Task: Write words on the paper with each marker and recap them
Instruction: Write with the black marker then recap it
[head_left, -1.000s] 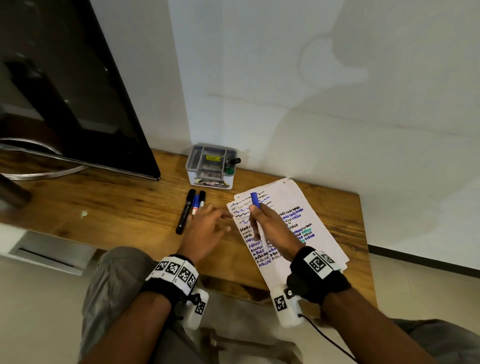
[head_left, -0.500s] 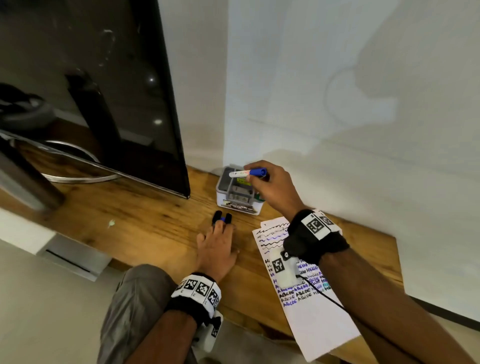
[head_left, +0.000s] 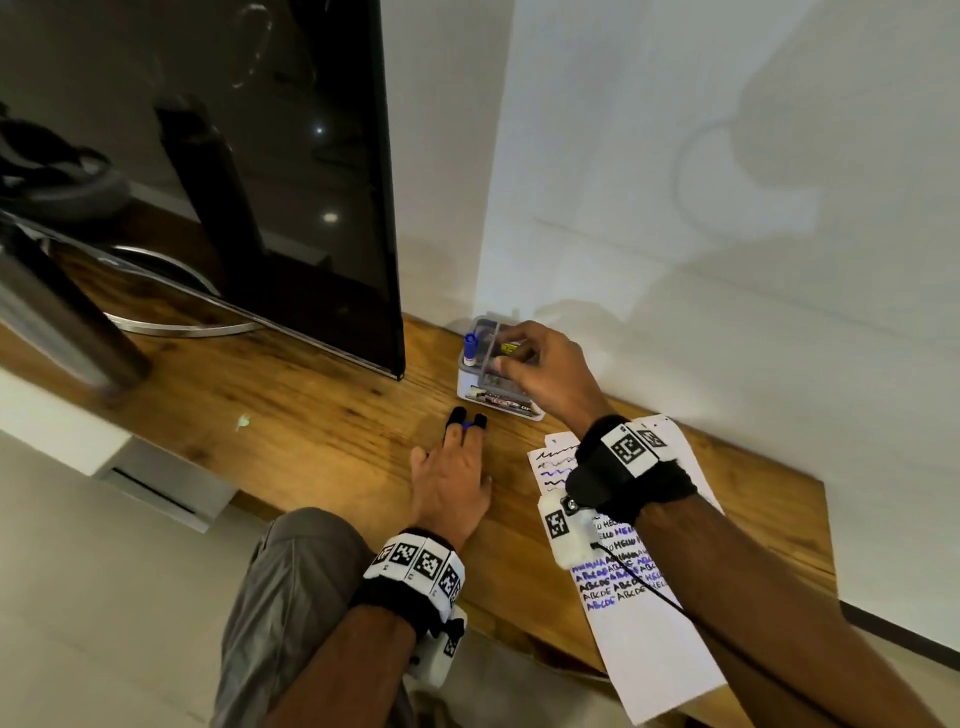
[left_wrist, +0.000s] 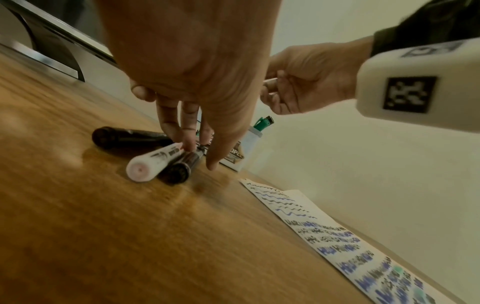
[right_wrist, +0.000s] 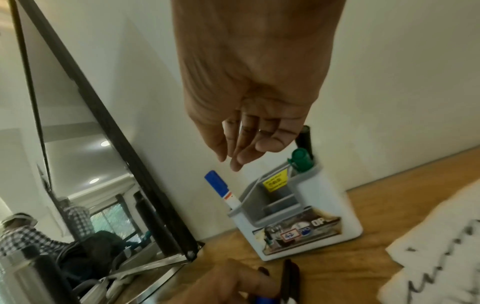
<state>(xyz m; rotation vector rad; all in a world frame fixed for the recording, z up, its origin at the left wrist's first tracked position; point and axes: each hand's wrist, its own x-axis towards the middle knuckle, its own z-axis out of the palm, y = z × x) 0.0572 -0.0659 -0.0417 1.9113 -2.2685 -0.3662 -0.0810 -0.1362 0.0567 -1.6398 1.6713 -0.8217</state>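
Note:
My right hand hovers over the grey-and-white marker holder, fingers relaxed and holding nothing. In the right wrist view the hand hangs just above the holder. A capped blue marker stands in its left corner, and a green marker and a black marker in its right corner. My left hand lies flat on the desk, its straight fingers resting on three markers: black, white-bodied, black. The written paper lies under my right forearm.
A large dark screen on a curved metal stand fills the left rear of the wooden desk. The white wall rises right behind the holder. The paper overhangs the desk's front edge.
My right hand carried the blue marker from the paper to the holder, stood it in the left corner and let go. My left hand stayed on the markers on the desk.

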